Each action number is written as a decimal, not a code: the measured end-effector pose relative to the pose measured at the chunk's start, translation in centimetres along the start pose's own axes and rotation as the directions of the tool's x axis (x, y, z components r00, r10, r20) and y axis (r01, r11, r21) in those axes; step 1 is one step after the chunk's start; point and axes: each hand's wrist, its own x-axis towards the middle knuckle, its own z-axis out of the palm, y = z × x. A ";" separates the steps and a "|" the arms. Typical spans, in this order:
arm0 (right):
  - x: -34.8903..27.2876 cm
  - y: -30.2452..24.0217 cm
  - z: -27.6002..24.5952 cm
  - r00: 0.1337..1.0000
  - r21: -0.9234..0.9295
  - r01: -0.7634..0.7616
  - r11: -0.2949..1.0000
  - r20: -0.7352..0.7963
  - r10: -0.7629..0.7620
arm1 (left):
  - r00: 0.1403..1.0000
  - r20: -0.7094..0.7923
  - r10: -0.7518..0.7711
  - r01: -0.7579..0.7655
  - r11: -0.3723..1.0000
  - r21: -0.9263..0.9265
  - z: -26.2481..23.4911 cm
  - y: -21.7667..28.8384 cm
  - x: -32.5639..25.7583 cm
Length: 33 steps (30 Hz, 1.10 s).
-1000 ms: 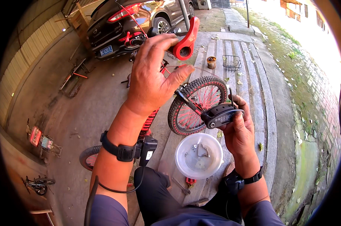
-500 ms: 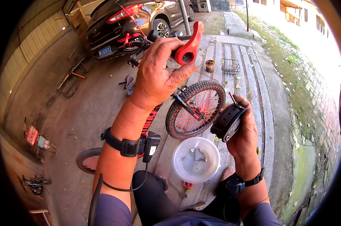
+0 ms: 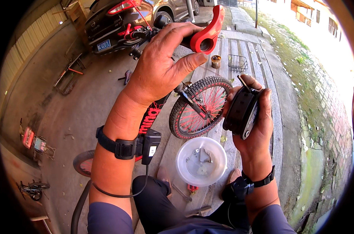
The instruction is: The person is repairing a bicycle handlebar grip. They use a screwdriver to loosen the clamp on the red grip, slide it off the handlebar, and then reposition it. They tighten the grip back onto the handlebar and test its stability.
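Observation:
My left hand (image 3: 161, 64) is wrapped around the handlebar of a small bicycle, beside its red grip end (image 3: 208, 33). The bicycle has a black frame with red lettering (image 3: 151, 115) and a front wheel (image 3: 200, 107) with red spokes and a black tyre. My right hand (image 3: 253, 121) holds a black rounded part (image 3: 241, 113) upright, level with the wheel and to its right. Below both hands, on the ground, lies a clear round plastic lid (image 3: 201, 160) with small metal pieces in it.
A dark car (image 3: 118, 19) is parked at the back left. A wire basket (image 3: 237, 62) and a small tin (image 3: 215, 61) stand on the concrete strip ahead. Another bicycle wheel (image 3: 83, 162) sits at lower left. Hand tools (image 3: 182, 191) lie by my knees. Grass and brick paving run along the right.
My right hand has lifted the black part and turned it from flat to upright. My left hand and the handlebar have shifted slightly up and right.

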 end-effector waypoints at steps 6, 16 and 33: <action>0.4 0.7 0.7 0.999 -0.003 0.000 1.000 -0.052 -0.001 | 0.999 -0.047 0.018 -0.019 0.999 -0.028 0.4 -0.2 -0.2; 0.7 1.4 0.9 0.998 -0.015 -0.015 1.000 -0.060 0.014 | 0.996 -0.092 0.004 -0.011 0.997 -0.073 0.9 -0.4 -0.5; -0.1 0.0 -1.3 0.999 -0.058 0.025 0.998 0.038 -0.023 | 0.993 -0.113 0.040 -0.044 0.998 -0.036 0.9 -0.1 -0.7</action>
